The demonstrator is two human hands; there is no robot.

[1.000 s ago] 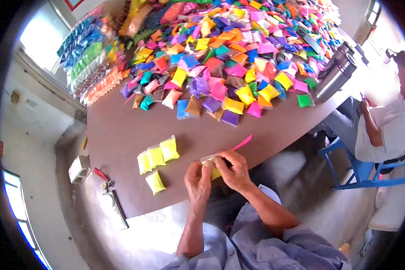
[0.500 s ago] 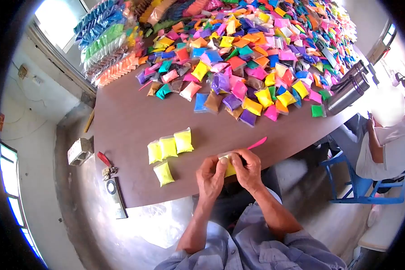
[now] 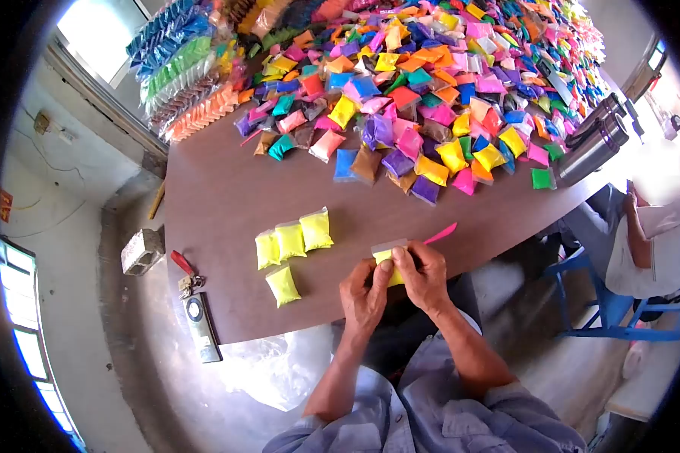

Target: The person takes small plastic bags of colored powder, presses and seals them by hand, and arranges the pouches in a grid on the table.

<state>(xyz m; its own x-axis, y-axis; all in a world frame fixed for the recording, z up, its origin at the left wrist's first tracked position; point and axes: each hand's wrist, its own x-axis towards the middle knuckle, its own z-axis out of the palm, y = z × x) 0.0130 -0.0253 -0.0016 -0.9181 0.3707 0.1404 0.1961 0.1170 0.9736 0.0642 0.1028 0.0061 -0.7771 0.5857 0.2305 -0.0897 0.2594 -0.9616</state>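
Between my two hands, over the table's front edge, is a small clear bag of yellow filling (image 3: 390, 255). My left hand (image 3: 364, 294) grips its left side, thumb on top. From the right, my right hand (image 3: 423, 275) pinches the same bag, thumb pressed near its top. The fingers behind the bag are partly hidden. Left of my hands, three similar yellow bags (image 3: 290, 240) lie in an overlapping row, and a single yellow bag (image 3: 282, 286) rests just below them. Just beyond my right hand lies a pink plastic knife-like tool (image 3: 441, 233).
A big heap of colourful small bags (image 3: 431, 98) covers the far side of the brown table (image 3: 219, 226). Bundled bags (image 3: 181, 75) lie far left. A steel flask (image 3: 593, 151) stands right. Keys (image 3: 190, 281) lie at the left edge. Another person (image 3: 646, 234) sits right, near a blue stool (image 3: 604, 302).
The whole view has shifted slightly. More of the held bag's clear top edge now shows above my thumbs. Both hands keep hold of it, and the other yellow bags stay in place.
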